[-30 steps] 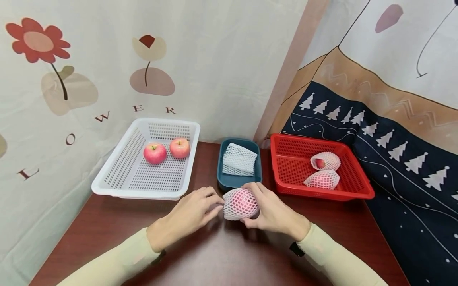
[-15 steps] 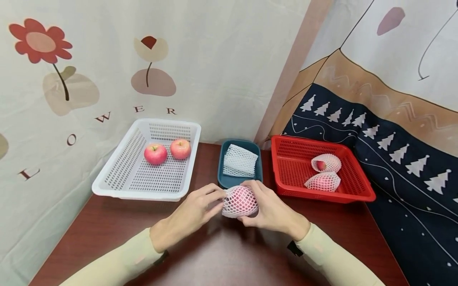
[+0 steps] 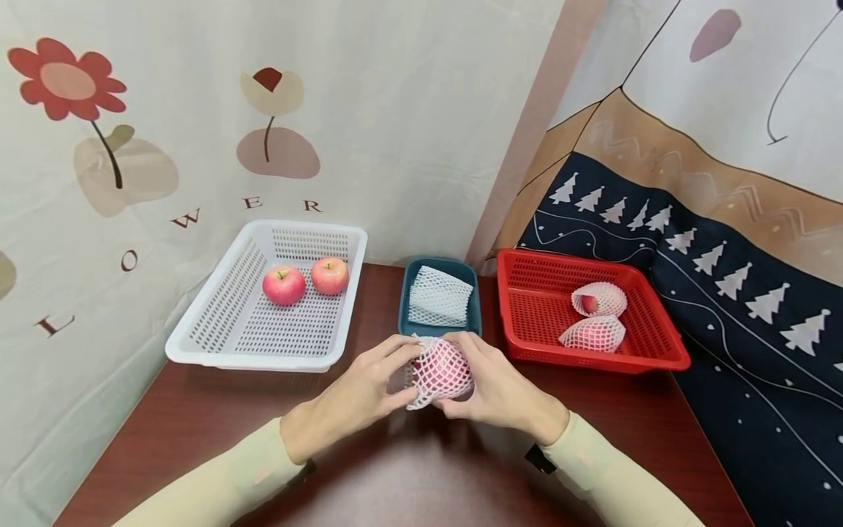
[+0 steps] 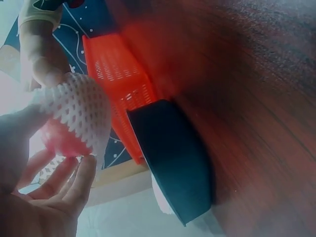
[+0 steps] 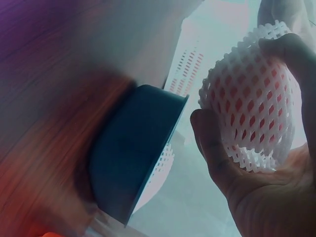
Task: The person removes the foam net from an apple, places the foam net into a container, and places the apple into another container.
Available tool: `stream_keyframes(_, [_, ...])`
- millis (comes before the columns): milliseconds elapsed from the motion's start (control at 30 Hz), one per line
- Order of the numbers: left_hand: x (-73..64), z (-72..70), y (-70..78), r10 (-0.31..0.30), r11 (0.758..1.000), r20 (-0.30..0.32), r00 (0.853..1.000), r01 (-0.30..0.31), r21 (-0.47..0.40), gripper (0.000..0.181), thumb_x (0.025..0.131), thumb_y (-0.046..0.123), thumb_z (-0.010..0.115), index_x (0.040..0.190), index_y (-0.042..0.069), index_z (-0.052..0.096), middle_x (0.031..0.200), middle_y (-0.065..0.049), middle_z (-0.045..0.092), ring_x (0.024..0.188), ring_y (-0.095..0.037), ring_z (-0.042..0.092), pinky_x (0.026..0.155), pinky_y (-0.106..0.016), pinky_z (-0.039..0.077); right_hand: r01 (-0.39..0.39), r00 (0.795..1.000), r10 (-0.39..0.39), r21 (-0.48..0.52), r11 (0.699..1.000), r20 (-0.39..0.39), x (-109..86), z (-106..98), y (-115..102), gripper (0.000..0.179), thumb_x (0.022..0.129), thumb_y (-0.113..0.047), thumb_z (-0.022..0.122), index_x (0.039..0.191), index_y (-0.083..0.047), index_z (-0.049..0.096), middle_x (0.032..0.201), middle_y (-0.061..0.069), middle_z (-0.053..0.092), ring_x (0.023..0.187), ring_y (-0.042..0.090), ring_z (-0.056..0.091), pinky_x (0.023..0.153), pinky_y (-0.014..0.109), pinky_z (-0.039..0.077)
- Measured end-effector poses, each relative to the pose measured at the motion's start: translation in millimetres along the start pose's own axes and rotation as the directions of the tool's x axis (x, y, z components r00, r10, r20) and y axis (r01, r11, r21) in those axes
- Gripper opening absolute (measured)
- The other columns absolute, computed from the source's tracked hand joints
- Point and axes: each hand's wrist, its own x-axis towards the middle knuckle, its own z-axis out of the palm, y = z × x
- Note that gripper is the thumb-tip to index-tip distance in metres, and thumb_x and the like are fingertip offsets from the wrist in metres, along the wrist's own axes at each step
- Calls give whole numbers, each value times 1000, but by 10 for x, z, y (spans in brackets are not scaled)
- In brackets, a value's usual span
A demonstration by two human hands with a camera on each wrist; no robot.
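Spreads the foam net (image 3: pixel 444 372) wider at its left rim than half a second ago, pinching that edge with the left hand (image 3: pixel 364 384). Holds the apple (image 4: pixel 66 140) inside in the grip of the right hand (image 3: pixel 499 382), above the tabletop (image 3: pixel 421 476), just in front of the blue bin (image 4: pixel 173 158). Faces two bare apples (image 3: pixel 284 287) in the white basket (image 3: pixel 283 333), two netted apples (image 3: pixel 596 334) in the red basket (image 3: pixel 532 311).

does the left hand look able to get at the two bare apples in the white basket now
Probably yes, once free: the left hand is busy gripping the netted apple. The white basket stands on that side, open on top, and nothing seems to block the bare apples.
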Motion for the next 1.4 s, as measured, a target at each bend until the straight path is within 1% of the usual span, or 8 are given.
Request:
stream_keyframes(233, [26,-28,-5,2,1000,27,1000,-2,-18,68,85,9,101,145,4,70,144,-13,72,127,-26,77,108,-42,69,9,1000,-8,46,999,-16,14,-45,-41,94,86,-41,103,162,-15,55,153,3,69,129,13,72,107,34,69])
stream_keyframes(467, [54,-83,1,4,999,70,998,-1,-40,70,85,8,101,146,3,68,142,-12,71,126,-24,75,108,-40,69,32,999,-30,95,995,-15,25,-88,-42,95,86,-45,106,162,-17,56,149,-1,73,124,10,73,107,34,69])
stream_keyframes(600, [70,-107,12,4,999,73,997,0,-52,70,84,10,101,146,4,68,141,-11,70,125,-22,73,107,-37,69,46,999,-45,121,992,-17,28,-110,-39,96,86,-47,106,163,-17,56,148,-1,74,124,10,74,107,33,69])
stream_keyframes(767, [69,-125,33,-36,997,64,997,40,-67,70,82,13,102,143,8,69,136,-8,68,119,-18,72,100,-32,68,40,999,-39,145,989,-7,19,-136,-29,96,88,-49,103,165,-20,55,151,-1,74,125,10,74,108,33,69])
stream_keyframes(900, [58,-130,36,-80,993,51,995,84,-85,72,79,14,104,142,9,69,137,-8,67,117,-16,72,100,-32,69,24,1000,-23,154,988,-5,6,-170,-16,95,89,-49,102,167,-22,54,155,-2,72,126,10,74,108,33,68])
stream_keyframes(1000, [47,-133,27,-106,990,39,994,109,-84,75,75,14,104,141,10,69,137,-7,67,117,-16,74,100,-33,70,34,999,-32,171,985,-17,-12,-187,8,90,92,-44,100,167,-21,55,156,0,73,124,10,75,106,32,69])
stream_keyframes(1167, [38,-161,20,-132,988,24,991,133,-72,81,73,16,106,143,6,67,139,-9,70,118,-19,73,99,-38,71,67,997,-59,202,977,-45,-31,-213,30,73,98,-28,96,162,-19,61,148,2,76,113,9,78,96,33,72])
stream_keyframes(1400, [37,-173,9,-147,984,28,989,149,-93,84,73,16,106,146,6,65,138,-9,73,116,-17,70,95,-42,72,119,988,-101,154,981,-121,-32,-229,70,47,102,-14,90,147,-18,75,133,0,84,105,8,78,92,38,73])
